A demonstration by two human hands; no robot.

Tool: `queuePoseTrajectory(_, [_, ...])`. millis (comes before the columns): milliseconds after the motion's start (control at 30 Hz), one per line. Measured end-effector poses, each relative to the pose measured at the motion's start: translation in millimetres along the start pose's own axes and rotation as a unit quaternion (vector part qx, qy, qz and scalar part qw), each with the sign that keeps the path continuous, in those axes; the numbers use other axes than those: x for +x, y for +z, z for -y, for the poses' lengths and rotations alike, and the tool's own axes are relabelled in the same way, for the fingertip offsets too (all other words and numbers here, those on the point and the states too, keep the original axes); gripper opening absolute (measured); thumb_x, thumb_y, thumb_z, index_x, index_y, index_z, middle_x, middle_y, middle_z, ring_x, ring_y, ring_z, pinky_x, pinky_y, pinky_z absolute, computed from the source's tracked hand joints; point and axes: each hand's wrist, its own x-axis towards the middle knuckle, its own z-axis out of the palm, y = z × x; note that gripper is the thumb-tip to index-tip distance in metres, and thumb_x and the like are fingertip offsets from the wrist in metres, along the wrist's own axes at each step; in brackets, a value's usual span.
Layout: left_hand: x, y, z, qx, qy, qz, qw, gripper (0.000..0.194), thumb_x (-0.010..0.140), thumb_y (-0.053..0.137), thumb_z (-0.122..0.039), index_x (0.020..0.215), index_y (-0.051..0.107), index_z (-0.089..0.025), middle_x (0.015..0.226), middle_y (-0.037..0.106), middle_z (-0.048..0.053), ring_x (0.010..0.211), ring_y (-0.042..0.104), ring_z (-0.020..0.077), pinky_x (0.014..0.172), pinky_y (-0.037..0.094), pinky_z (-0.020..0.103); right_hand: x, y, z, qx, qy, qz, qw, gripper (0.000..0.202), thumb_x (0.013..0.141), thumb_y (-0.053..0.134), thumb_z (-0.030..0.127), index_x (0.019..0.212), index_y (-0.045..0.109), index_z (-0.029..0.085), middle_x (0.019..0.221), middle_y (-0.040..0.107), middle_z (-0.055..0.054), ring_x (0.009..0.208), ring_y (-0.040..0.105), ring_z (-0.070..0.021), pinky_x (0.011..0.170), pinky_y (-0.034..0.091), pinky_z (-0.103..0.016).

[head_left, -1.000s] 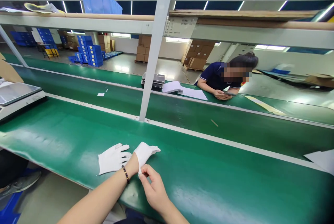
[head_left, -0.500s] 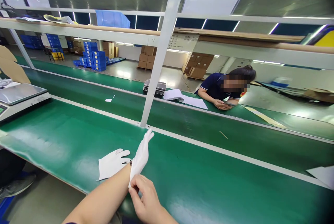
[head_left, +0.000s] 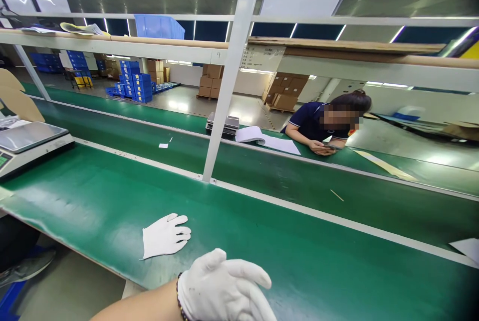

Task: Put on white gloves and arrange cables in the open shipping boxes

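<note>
Green bench [head_left: 93,201], scale [head_left: 30,144] far left; spare glove [head_left: 164,235] flat; gloved left hand [head_left: 220,286] fingers loosely spread, empty.

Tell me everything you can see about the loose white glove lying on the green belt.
The loose white glove looks like thin, soft fabric, plain and clean. It lies flat and empty on the green belt near its front edge, fingers spread and pointing right, cuff to the left. Nothing touches it; the gloved left hand is to its lower right, apart from it.
</note>
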Motion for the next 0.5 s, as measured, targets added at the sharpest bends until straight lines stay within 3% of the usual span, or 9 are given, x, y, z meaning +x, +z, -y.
queuePoseTrajectory(100, [-4.5,-0.1,0.6,-0.038,0.003,-0.017,0.999,0.069,0.086,0.037,-0.063,0.122,0.058,-0.008,0.096,0.067,0.021,0.095,0.065,0.0344,0.087,0.04,0.042,-11.9,0.6,7.5,-0.013,-0.007,-0.005,1.0,0.026,0.091,0.052,0.042,0.108,0.062,0.024,0.115,0.06,-0.009,0.098,0.059,-0.0197,0.084,0.051,-0.04])
queuePoseTrajectory(233, [-10.9,0.9,-5.8,-0.042,0.025,-0.087,0.995,0.066,0.085,0.037,-0.061,0.126,0.054,-0.011,0.098,0.066,0.021,0.093,0.063,0.0396,0.089,0.033,0.051,-12.2,11.5,12.1,-0.035,-0.018,0.012,0.999,0.031,0.091,0.052,0.043,0.112,0.061,0.023,0.119,0.059,-0.011,0.102,0.058,-0.0215,0.088,0.049,-0.045])
queuePoseTrajectory(333, [-14.4,-0.4,-6.4,-0.039,0.051,-0.116,0.991,0.062,0.086,0.038,-0.056,0.129,0.052,-0.014,0.102,0.066,0.019,0.093,0.063,0.0377,0.091,0.029,0.052,-5.4,28.7,13.7,-0.051,-0.02,0.035,0.998,0.033,0.091,0.051,0.044,0.113,0.06,0.022,0.121,0.057,-0.011,0.102,0.057,-0.0219,0.088,0.049,-0.046])
queuePoseTrajectory(433, [-13.9,2.7,-0.9,-0.032,0.019,-0.137,0.99,0.066,0.086,0.031,-0.064,0.127,0.054,-0.018,0.107,0.064,0.018,0.098,0.06,0.0392,0.092,0.027,0.06,2.9,52.6,13.7,-0.062,-0.021,0.053,0.996,0.036,0.091,0.051,0.046,0.116,0.059,0.022,0.12,0.057,-0.012,0.101,0.057,-0.0217,0.087,0.049,-0.045])
queuePoseTrajectory(500, [-12.0,10.1,3.5,0.021,0.004,-0.146,0.989,0.068,0.082,0.029,-0.071,0.119,0.061,-0.023,0.12,0.059,0.018,0.112,0.052,0.0411,0.095,0.026,0.063,8.5,70.1,12.4,-0.066,-0.024,0.063,0.996,0.037,0.09,0.05,0.047,0.116,0.058,0.022,0.119,0.058,-0.011,0.101,0.057,-0.0215,0.085,0.05,-0.045])
